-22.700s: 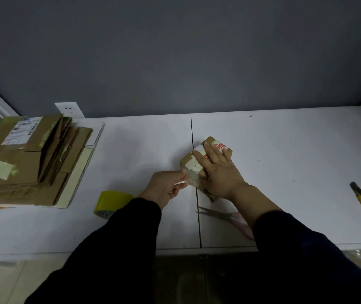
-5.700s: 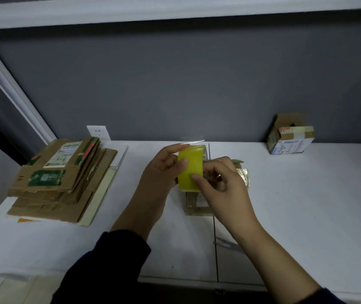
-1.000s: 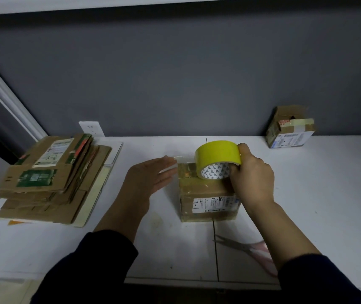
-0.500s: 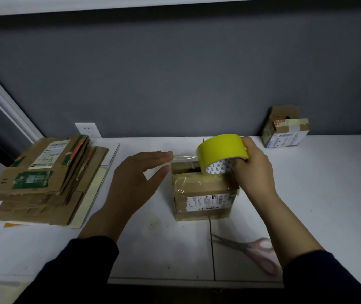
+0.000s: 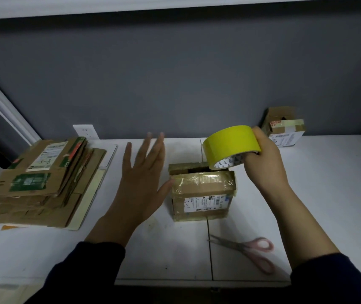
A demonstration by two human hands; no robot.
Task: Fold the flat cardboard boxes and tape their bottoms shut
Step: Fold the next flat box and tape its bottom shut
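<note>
Taping stage, head view. Your right hand is clamped on the yellow tape roll, held in the air above the rear right corner of the box. Your left hand is spread flat with straight fingers and holds nothing. Its thumb tip sits at the box's upper left edge.

Hazards: it cannot be told whether a strip joins roll to box. If one does, raising the roll further would likely tug the light box off the surface or peel the laid tape, since your left hand barely steadies it. A dark gap lies open along the rear of the top face, so sealing there seems incomplete. Tape pressed over it carelessly could bridge the gap without bonding.

The box stands at the centre of the surface, just behind the scissors and to the right of the stack of flat cardboard boxes. It is small, brown and worn. Glossy wrinkled tape wraps its upper front edge, and a printed label sits on its front face.
</note>
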